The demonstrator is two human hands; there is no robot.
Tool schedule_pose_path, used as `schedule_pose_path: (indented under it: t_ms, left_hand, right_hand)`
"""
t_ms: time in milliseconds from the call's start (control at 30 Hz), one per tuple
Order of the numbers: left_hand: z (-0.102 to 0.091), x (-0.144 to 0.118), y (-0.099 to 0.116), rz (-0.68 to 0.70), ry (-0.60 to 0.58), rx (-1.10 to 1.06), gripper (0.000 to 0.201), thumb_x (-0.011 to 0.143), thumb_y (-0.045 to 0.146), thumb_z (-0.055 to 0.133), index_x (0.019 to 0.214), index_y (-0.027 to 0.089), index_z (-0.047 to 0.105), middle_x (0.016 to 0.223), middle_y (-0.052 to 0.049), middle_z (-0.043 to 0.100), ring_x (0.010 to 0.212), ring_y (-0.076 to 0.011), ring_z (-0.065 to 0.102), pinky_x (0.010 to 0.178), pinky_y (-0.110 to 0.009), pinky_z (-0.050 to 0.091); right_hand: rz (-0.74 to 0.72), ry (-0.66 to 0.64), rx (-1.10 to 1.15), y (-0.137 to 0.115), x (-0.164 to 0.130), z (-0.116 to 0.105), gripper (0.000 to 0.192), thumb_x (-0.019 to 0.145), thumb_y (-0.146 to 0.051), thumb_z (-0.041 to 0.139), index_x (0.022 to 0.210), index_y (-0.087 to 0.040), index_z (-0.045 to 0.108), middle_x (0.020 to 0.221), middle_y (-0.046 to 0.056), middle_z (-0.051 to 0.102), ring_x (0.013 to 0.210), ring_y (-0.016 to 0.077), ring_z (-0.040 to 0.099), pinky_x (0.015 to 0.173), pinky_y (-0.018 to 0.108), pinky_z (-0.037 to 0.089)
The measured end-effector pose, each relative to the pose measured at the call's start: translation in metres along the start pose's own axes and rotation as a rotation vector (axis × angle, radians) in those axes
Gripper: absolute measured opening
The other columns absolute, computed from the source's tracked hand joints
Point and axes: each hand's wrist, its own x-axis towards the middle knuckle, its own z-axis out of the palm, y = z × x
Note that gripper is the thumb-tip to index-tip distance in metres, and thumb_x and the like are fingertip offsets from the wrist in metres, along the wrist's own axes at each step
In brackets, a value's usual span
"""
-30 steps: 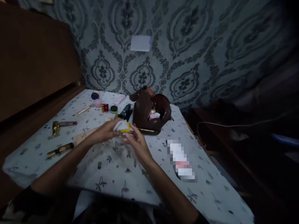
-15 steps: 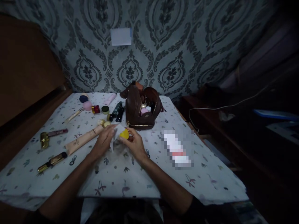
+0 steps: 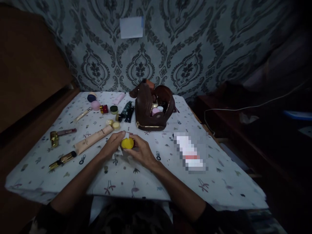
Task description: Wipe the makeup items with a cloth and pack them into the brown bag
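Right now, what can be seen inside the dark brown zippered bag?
In the bag, a round pink item, a round white item and something pale gold show. Its walls hide whatever lies lower.

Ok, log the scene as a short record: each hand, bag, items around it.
Left hand: holding white material
Right hand: fingers on the yellow round item, which sits between both hands
Brown bag: open, pink round item inside
Left of bag: dark green tube, red jar, beige tube
Right foreground: pixelated object, cannot identify
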Motion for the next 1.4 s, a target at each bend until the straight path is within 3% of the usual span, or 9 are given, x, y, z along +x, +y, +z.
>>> schedule_pose_path:
  t_ms: [167, 267, 367, 600, 800, 900, 1100, 1200, 1400]
  left_hand:
    - [0.002, 0.003, -0.002, -0.153, 0.204, -0.177, 0.053, 0.076, 0.06, 0.067, 0.094, 0.01, 0.074, 0.074, -0.004, 0.071, 0.065, -0.0176, 0.062, 0.062, -0.026, 0.047]
    - [0.004, 0.004, -0.001, -0.145, 0.185, -0.25, 0.062, 0.076, 0.062, 0.066, 0.105, 0.009, 0.072, 0.08, -0.007, 0.073, 0.063, -0.0164, 0.061, 0.06, -0.025, 0.046]
    - [0.006, 0.002, 0.0, -0.094, 0.128, -0.246, 0.069, 0.082, 0.067, 0.057, 0.121, 0.011, 0.066, 0.091, -0.009, 0.074, 0.074, -0.0186, 0.065, 0.067, -0.026, 0.048]
    - [0.006, -0.006, 0.002, 0.115, 0.064, 0.176, 0.068, 0.095, 0.06, 0.039, 0.147, 0.015, 0.041, 0.124, -0.01, 0.064, 0.11, -0.0256, 0.059, 0.101, -0.037, 0.041]
    - [0.007, -0.008, 0.0, 0.336, 0.046, 0.437, 0.06, 0.099, 0.047, 0.037, 0.15, 0.015, 0.034, 0.149, -0.014, 0.046, 0.134, -0.0279, 0.044, 0.114, -0.043, 0.031]
    - [0.006, -0.009, -0.004, 0.425, 0.026, 0.513, 0.057, 0.1, 0.044, 0.037, 0.151, 0.021, 0.033, 0.146, -0.012, 0.048, 0.135, -0.0255, 0.043, 0.114, -0.043, 0.032]
    - [0.004, -0.015, -0.005, 0.403, -0.008, 0.609, 0.051, 0.102, 0.043, 0.031, 0.15, 0.029, 0.038, 0.148, -0.008, 0.045, 0.134, -0.0259, 0.045, 0.11, -0.04, 0.038]
    - [0.004, -0.016, -0.004, 0.449, 0.017, 0.61, 0.049, 0.103, 0.039, 0.028, 0.148, 0.024, 0.042, 0.146, -0.01, 0.048, 0.132, -0.0241, 0.047, 0.109, -0.038, 0.038]
    - [0.003, -0.014, -0.001, 0.494, 0.113, 0.503, 0.048, 0.102, 0.039, 0.034, 0.142, 0.017, 0.046, 0.136, -0.012, 0.059, 0.122, -0.023, 0.056, 0.105, -0.037, 0.042]
  right_hand:
    - [0.085, 0.004, 0.232, -0.007, 0.001, 0.006, 0.045, 0.072, -0.031, 0.079, 0.112, -0.026, 0.061, 0.124, 0.006, 0.056, 0.101, 0.019, 0.065, 0.087, 0.033, 0.054]
    - [0.178, 0.031, 0.346, -0.01, 0.002, 0.009, 0.046, 0.069, -0.029, 0.08, 0.108, -0.027, 0.057, 0.117, 0.003, 0.059, 0.093, 0.0169, 0.067, 0.087, 0.033, 0.055]
    - [0.263, 0.096, 0.398, -0.012, 0.003, 0.011, 0.046, 0.066, -0.028, 0.081, 0.104, -0.026, 0.056, 0.107, 0.0, 0.06, 0.089, 0.0163, 0.068, 0.082, 0.031, 0.056]
    - [0.327, 0.236, 0.446, -0.013, 0.006, 0.01, 0.043, 0.065, -0.035, 0.083, 0.099, -0.023, 0.058, 0.1, 0.001, 0.064, 0.083, 0.0161, 0.066, 0.073, 0.029, 0.057]
    - [0.433, 0.295, 0.757, -0.008, 0.008, 0.01, 0.038, 0.065, -0.037, 0.085, 0.092, -0.022, 0.063, 0.096, 0.001, 0.07, 0.083, 0.0134, 0.066, 0.077, 0.026, 0.057]
    - [0.512, 0.276, 0.885, -0.006, 0.008, 0.008, 0.036, 0.064, -0.032, 0.086, 0.091, -0.021, 0.065, 0.101, 0.001, 0.071, 0.084, 0.0127, 0.067, 0.081, 0.026, 0.058]
    - [0.645, 0.272, 1.091, 0.001, 0.006, 0.008, 0.037, 0.061, -0.026, 0.088, 0.09, -0.023, 0.066, 0.091, -0.002, 0.073, 0.081, 0.0122, 0.068, 0.083, 0.026, 0.058]
    - [0.703, 0.203, 1.127, 0.001, 0.005, 0.008, 0.038, 0.059, -0.028, 0.089, 0.089, -0.022, 0.066, 0.084, -0.003, 0.072, 0.077, 0.0122, 0.068, 0.074, 0.025, 0.058]
    - [0.705, 0.008, 0.989, -0.016, 0.003, 0.008, 0.032, 0.066, -0.033, 0.085, 0.088, -0.019, 0.065, 0.079, -0.003, 0.069, 0.069, 0.0107, 0.063, 0.059, 0.02, 0.05]
